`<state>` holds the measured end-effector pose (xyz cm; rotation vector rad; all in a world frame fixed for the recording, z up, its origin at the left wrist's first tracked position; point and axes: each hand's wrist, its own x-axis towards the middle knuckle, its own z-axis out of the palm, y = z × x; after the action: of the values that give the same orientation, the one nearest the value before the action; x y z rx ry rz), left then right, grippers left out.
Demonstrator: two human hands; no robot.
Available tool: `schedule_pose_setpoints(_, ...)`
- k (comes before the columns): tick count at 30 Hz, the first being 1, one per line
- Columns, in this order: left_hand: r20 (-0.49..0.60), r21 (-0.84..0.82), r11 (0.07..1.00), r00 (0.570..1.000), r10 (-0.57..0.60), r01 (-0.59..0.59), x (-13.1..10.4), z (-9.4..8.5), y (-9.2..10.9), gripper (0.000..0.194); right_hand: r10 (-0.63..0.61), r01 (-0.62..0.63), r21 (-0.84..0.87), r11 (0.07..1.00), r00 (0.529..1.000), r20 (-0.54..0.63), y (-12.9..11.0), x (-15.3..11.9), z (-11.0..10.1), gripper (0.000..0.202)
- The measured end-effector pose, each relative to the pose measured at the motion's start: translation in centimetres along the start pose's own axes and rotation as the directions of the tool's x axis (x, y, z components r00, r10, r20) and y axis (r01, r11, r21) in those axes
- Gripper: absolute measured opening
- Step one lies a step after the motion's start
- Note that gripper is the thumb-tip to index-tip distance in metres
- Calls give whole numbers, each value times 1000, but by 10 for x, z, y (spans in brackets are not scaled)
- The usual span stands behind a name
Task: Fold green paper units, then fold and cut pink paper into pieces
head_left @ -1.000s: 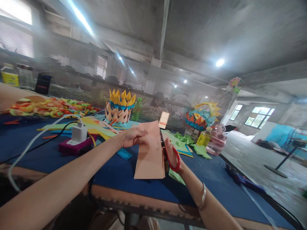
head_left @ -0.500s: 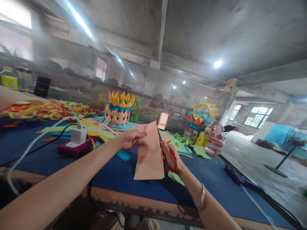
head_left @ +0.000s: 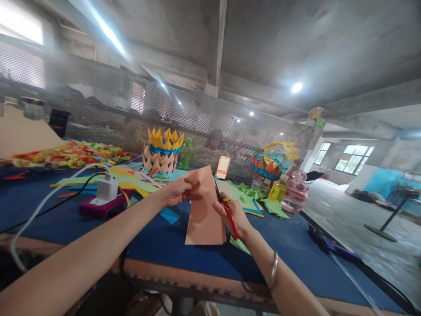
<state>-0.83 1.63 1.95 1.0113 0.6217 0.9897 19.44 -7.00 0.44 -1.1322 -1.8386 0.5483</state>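
Over the blue table, my left hand [head_left: 179, 192] pinches the upper left edge of a folded sheet of peach paper [head_left: 204, 224]. The paper hangs upright, and more than one layer shows at its lower right corner. My right hand [head_left: 233, 213] is closed round the red handles of a pair of scissors [head_left: 234, 228]. Their dark blades point up and lie along the paper's right edge; whether they are parted is hard to see. Behind my hands stands a paper basket [head_left: 161, 151] of folded yellow, blue and peach points.
Loose coloured paper [head_left: 140, 180] and green folded pieces [head_left: 251, 193] lie behind my hands. A white charger [head_left: 107, 188] sits on a purple power strip [head_left: 98, 208] at left. A yellow bottle [head_left: 278, 188], a pink jug [head_left: 295, 193] and a glue gun [head_left: 329, 245] are at right.
My right hand and the scissors have turned and shifted slightly left against the paper. The paper's lower edge has risen a little. At far left, a beige shape now covers more of the background.
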Motion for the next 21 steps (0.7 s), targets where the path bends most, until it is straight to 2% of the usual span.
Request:
schedule_pose_setpoints(2,-2,-2,998,998,64,-64,-1,2,3,7,-132,129,-180,975,991,-7,-2,-1,-2,32)
schedule_pose_setpoints(4,31,7,986,985,167,-167,-3,4,8,8,-217,205,-300,932,976,-8,-3,-1,-5,28)
schedule_pose_setpoints(8,92,60,911,911,402,-408,-8,9,17,22,-267,222,-456,862,963,-36,-4,0,-10,29)
schedule_pose_setpoints(10,43,85,858,862,505,-506,-9,11,20,15,-255,203,-498,843,966,-37,-3,1,-12,29)
schedule_pose_setpoints(12,-83,99,809,805,587,-579,-9,12,21,11,-231,182,-472,863,972,-48,-2,2,-11,30)
schedule_pose_setpoints(14,-175,156,757,736,654,-635,-10,12,22,14,-168,132,-315,940,982,-90,-2,2,-7,33)
schedule_pose_setpoints(15,-156,222,720,705,692,-657,-11,13,21,12,-105,85,-170,982,988,-115,-2,3,-5,36)
schedule_pose_setpoints(16,-91,309,671,682,726,-674,-14,13,20,9,-21,23,11,1000,992,-126,-3,3,-2,39)
schedule_pose_setpoints(17,1,402,604,659,752,-689,-17,14,18,10,70,-46,206,977,991,-111,-4,4,0,43)
schedule_pose_setpoints(19,194,554,445,629,753,-703,-24,16,12,21,224,-172,543,822,974,-30,-8,5,2,49)
schedule_pose_setpoints(21,372,623,305,616,694,-720,-29,17,5,35,305,-245,722,647,951,49,-10,7,0,50)
